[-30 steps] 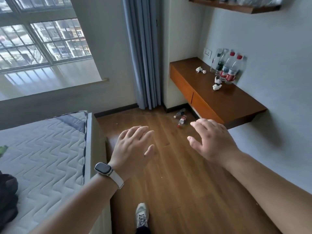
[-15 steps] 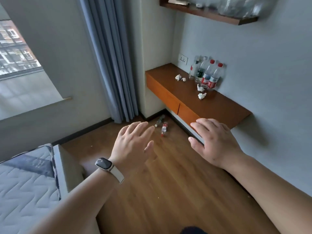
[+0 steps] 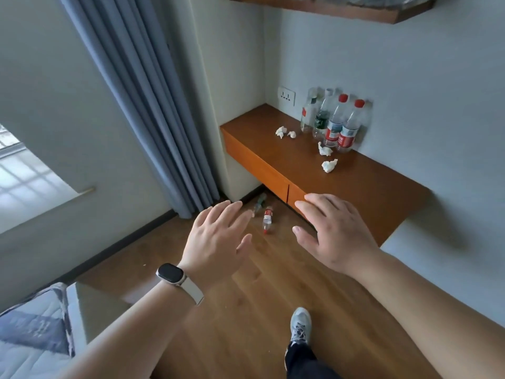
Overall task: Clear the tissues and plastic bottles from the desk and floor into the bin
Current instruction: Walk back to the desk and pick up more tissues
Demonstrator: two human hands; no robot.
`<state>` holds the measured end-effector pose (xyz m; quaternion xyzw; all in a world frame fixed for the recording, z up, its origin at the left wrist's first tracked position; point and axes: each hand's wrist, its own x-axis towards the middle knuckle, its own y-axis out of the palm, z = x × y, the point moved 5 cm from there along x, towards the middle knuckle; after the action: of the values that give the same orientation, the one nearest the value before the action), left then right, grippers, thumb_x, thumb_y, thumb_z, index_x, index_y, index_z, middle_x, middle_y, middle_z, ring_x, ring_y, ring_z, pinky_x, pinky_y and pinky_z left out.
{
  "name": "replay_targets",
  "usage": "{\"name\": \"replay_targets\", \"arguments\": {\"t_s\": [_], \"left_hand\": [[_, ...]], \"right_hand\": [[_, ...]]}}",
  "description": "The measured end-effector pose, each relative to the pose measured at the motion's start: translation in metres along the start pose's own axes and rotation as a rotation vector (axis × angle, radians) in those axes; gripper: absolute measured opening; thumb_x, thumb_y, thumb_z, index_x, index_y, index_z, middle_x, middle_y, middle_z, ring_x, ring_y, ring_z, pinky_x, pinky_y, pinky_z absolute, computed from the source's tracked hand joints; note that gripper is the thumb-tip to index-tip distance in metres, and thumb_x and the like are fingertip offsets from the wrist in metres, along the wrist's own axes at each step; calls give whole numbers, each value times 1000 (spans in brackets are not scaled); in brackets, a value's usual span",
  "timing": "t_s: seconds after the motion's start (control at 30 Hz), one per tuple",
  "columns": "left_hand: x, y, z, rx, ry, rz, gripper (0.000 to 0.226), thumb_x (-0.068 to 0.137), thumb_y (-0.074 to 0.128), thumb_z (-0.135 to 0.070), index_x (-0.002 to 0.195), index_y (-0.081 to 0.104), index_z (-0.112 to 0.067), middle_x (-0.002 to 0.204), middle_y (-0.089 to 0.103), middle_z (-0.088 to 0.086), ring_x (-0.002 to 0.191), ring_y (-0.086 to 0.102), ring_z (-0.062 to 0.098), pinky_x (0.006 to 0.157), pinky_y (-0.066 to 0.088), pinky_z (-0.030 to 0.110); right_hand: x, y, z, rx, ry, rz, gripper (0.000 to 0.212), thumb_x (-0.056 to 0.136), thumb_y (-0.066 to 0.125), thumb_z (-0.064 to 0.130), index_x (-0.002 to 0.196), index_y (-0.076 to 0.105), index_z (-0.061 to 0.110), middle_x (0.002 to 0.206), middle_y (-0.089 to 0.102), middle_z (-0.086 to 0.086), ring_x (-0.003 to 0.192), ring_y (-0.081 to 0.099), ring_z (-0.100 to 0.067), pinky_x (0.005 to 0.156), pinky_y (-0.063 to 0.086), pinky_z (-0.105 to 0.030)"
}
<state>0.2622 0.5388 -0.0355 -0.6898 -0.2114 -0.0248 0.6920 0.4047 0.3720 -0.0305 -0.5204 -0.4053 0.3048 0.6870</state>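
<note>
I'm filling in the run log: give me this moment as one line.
left hand: open, empty | right hand: open, empty | desk: four upright bottles, four tissues | floor: two lying bottles | bin: not in view

1 head-worn wide-angle view, facing forward and down, desk (image 3: 355, 187) near ahead, edges apparently bowed

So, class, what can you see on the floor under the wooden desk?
Two plastic bottles lie on their sides: a red-labelled bottle and a darker bottle. Further under the desk, its drawer fronts and the right hand hide the floor.
</note>
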Motion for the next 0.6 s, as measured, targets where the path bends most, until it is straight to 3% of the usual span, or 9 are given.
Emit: {"name": "replay_targets", "arguments": {"t_s": [0.33, 0.6], "left_hand": [[191, 46, -16, 3, 50, 25, 41, 90, 44, -40, 123, 62, -21, 129, 61, -1, 126, 51, 24, 100, 44, 46], [280, 85, -45, 21, 107, 64, 39, 90, 60, -37, 126, 63, -23, 133, 61, 0, 127, 54, 25, 102, 44, 46]], "right_hand": [[110, -9, -156, 0, 124, 24, 53, 96, 33, 54, 133, 50, 21, 137, 51, -1, 128, 45, -23, 103, 42, -45], [135, 4, -225, -28, 230, 74, 54, 94, 30, 58, 132, 50, 25, 138, 51, 1, 129, 45, -22, 103, 42, -42]]}}
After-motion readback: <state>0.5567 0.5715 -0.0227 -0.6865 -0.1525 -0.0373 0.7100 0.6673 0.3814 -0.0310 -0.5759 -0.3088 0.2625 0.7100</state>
